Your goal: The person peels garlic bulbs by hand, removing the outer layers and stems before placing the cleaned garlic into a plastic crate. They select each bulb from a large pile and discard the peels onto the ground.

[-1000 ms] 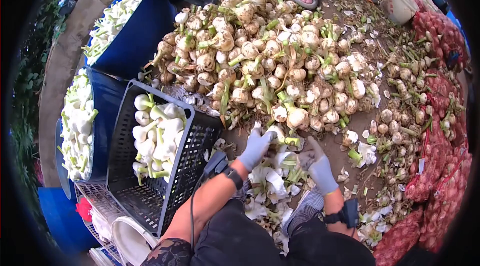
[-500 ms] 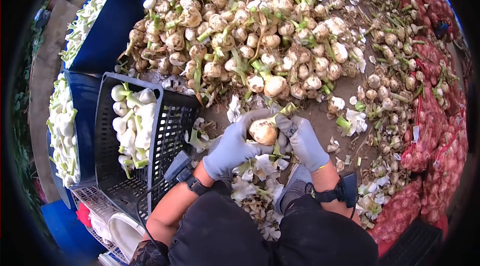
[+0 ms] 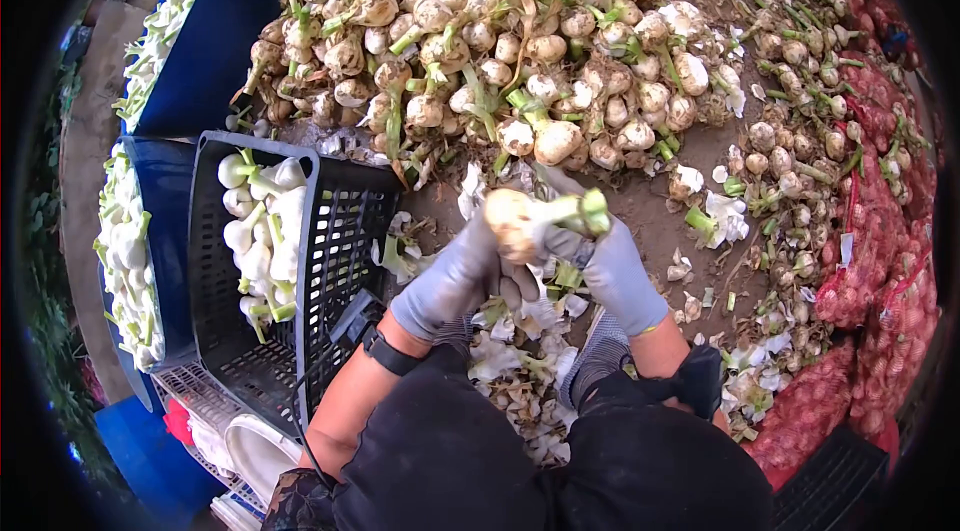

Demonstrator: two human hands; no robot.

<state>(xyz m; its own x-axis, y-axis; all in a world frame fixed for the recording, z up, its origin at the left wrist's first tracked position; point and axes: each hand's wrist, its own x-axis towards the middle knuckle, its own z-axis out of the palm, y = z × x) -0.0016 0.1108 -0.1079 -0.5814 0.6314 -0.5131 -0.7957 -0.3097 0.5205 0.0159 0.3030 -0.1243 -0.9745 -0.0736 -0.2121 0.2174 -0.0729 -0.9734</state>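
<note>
A garlic bulb (image 3: 512,220) with a thick green stem stub is held up in front of me, its cut stem end pointing right. Its skin is brownish and dirty. My left hand (image 3: 452,276), in a grey glove, grips the bulb from the left. My right hand (image 3: 612,276), gloved too, has its fingers curled around the stem side, just below the stub; some fingertips are blurred and partly hidden. Beyond my hands rises a big heap of unpeeled garlic (image 3: 440,51). Peeled papery skins (image 3: 525,371) lie beneath, between my shoes.
To my left stands a black slotted crate (image 3: 345,231) with clean white garlic (image 3: 265,231) in it. Blue containers (image 3: 170,241) of white garlic line the far left. Red mesh sacks (image 3: 870,271) of garlic line the right, with loose small bulbs (image 3: 790,131) beside them.
The garlic bulb has been raised and turned, so its stem now points right. Both hands have shifted with it, and the view has tilted slightly.
</note>
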